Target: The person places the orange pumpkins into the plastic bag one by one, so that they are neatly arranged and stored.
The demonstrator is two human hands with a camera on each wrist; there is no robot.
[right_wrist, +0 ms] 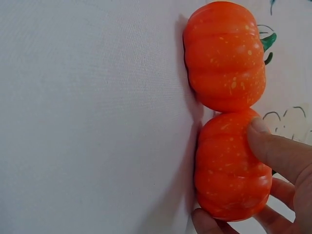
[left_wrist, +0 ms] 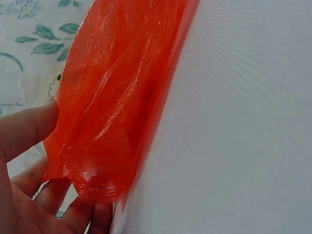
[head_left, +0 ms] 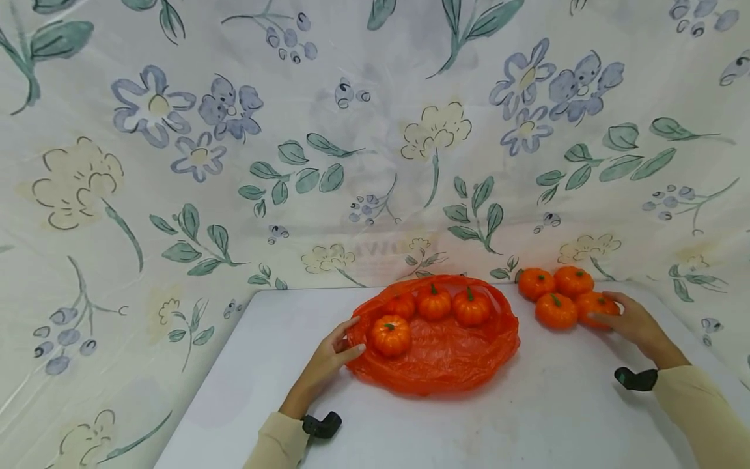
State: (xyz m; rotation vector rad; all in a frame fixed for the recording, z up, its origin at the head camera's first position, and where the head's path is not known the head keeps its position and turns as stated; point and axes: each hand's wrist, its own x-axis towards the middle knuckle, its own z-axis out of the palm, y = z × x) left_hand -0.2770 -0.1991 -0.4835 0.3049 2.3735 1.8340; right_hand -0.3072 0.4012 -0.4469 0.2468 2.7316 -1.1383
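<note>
A red plastic bag (head_left: 433,365) lies with its mouth spread wide, and several small orange pumpkins (head_left: 392,335) sit inside it along the left and far side. My left hand (head_left: 331,355) holds the bag's left edge. Seen from the left wrist, the thumb (left_wrist: 29,129) is on one side of the crumpled film and the fingers lie below it. My right hand (head_left: 635,326) grips a small pumpkin (right_wrist: 233,170) at the table's far right. In the right wrist view the thumb presses its top while fingertips curl under its side.
Beside the gripped pumpkin are three more, one of them a pumpkin (head_left: 556,311) right against it. All stand near the far edge of the white table (head_left: 263,352). A floral-patterned sheet (head_left: 375,130) hangs behind.
</note>
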